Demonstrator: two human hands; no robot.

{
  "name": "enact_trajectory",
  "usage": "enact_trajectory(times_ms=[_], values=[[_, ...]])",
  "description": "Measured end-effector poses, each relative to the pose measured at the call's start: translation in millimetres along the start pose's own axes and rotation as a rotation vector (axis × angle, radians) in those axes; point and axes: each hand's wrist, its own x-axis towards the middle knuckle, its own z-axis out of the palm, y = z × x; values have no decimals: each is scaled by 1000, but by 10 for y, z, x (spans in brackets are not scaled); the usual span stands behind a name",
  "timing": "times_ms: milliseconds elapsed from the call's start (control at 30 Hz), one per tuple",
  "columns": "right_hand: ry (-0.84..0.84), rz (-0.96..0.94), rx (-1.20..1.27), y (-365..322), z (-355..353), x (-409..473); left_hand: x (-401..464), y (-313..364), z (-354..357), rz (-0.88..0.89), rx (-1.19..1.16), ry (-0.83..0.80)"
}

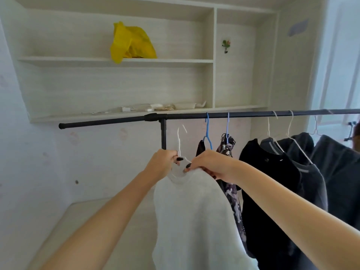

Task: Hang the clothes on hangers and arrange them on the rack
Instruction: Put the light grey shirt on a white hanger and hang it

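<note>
Fingers curled on a white hanger and the white top it carried.

My left hand [164, 162] gripped the white hanger [178, 145] at its neck, hook below the black rack rail [214, 115]; my right hand [208, 163] pinched the white top [194, 221] at its collar. Dark clothes [272, 182] hung on the rail to the right. Behind stood pale wall shelves [116, 60] holding a yellow bag [132, 42].

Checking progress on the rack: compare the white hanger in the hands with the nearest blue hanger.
The white hanger is off the rail, held below it; the blue hanger is hooked on. The white hanger carries a white top, the blue hanger a dark garment. Both hold clothes.
</note>
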Motion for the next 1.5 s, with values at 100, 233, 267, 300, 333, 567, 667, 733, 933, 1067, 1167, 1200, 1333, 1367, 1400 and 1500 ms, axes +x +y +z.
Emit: enact_trajectory(times_ms=[100,233,267,300,333,567,667,733,933,1067,1167,1200,1333,1367,1400,1500], values=[[64,47,-138,68,-71,140,61,-30,137,-20,18,-88],[24,14,-434,128,-215,296,84,-235,244,2,68,-192],[-36,30,-464,153,-255,315,88,-304,240,5,44,-241],[-112,51,-483,183,-284,334,86,-365,218,3,24,-303],[-204,81,-492,202,-293,357,87,-423,190,1,12,-367],[-598,110,-604,112,-36,593,54,-545,-133,-11,-23,-664],[-671,104,-652,72,83,678,-41,-628,-264,-47,-35,-704],[-681,83,-660,19,155,718,-141,-681,-369,-108,-68,-691],[-718,-7,-751,-205,554,722,-620,-814,-775,-268,-108,-688],[-642,-116,-806,-336,819,695,-996,-873,-1074,-389,-129,-669],[-566,-203,-825,-413,1031,667,-1290,-793,-1330,-441,-143,-654],[-545,-223,-823,-423,1104,670,-1378,-748,-1399,-451,-149,-643],[-489,-323,-818,-467,1391,656,-1674,-469,-1618,-479,-210,-598],[-477,-356,-824,-496,1463,627,-1738,-394,-1662,-480,-222,-591],[-462,-386,-821,-507,1527,618,-1780,-332,-1689,-479,-231,-582],[-393,-438,-816,-524,1628,608,-1833,-206,-1708,-476,-273,-510]])
